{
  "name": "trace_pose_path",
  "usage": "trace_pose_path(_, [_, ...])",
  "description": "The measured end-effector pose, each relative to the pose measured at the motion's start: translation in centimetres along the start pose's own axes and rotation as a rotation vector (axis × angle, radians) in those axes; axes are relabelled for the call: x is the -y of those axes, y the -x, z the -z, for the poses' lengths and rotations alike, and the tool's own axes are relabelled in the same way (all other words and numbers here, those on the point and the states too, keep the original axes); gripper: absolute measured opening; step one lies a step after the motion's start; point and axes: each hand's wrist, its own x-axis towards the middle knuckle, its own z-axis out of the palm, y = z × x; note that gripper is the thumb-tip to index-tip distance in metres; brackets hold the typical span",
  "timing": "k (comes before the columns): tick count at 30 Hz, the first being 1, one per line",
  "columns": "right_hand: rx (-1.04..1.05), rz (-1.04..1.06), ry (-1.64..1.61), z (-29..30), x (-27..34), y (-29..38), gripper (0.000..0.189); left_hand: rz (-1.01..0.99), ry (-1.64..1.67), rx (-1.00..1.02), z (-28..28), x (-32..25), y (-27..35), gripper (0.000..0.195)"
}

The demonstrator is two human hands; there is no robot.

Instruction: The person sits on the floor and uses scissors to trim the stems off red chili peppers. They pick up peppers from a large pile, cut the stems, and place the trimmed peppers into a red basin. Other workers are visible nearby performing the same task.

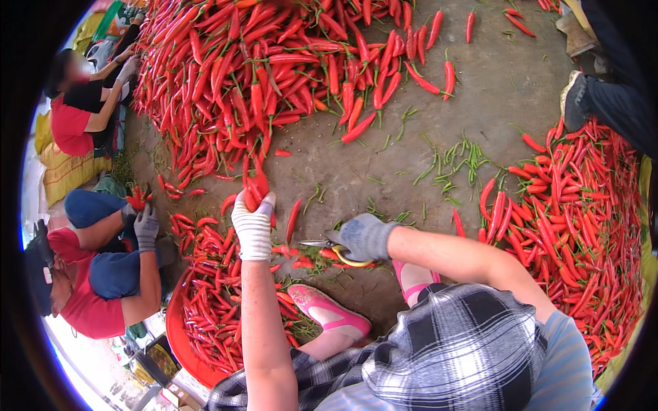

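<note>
In a white striped glove, my left hand point(253, 226) grips a small bunch of red chili peppers point(255, 187) at the lower edge of a large chili heap point(221, 77). My right hand point(364, 239), in a grey glove, holds scissors with yellow handles point(345, 258); their blades point left towards my left wrist and look slightly parted. Cut green stems point(465, 159) lie scattered on the concrete floor. Below my left hand, a red basin point(177, 329) holds many red chilies, partly hidden by my left forearm.
Another chili heap point(576, 205) lies on the right. Two people in red tops sit at the left, one point(77, 287) holding chilies in gloved hands, the other point(74, 123) farther back. A person's shoe point(574, 100) stands at the upper right. My pink shoes point(334, 313) rest on the floor.
</note>
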Motion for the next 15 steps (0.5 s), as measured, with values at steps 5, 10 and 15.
trace_pose_path(5, [-0.405,-0.25,-0.265,0.0,-3.0,7.5,0.035,-0.352,-0.428,0.179,-9.1,-1.2,-1.7,0.04])
trace_pose_path(10, [-0.547,-0.455,-0.234,1.1,-6.4,12.0,0.041,-0.749,-1.015,0.297,-18.7,-3.3,-4.6,0.026])
trace_pose_path(15, [-0.583,-0.512,-0.316,-0.4,-7.2,12.7,0.045,-0.677,-0.85,0.252,-17.7,-2.2,-4.3,0.029])
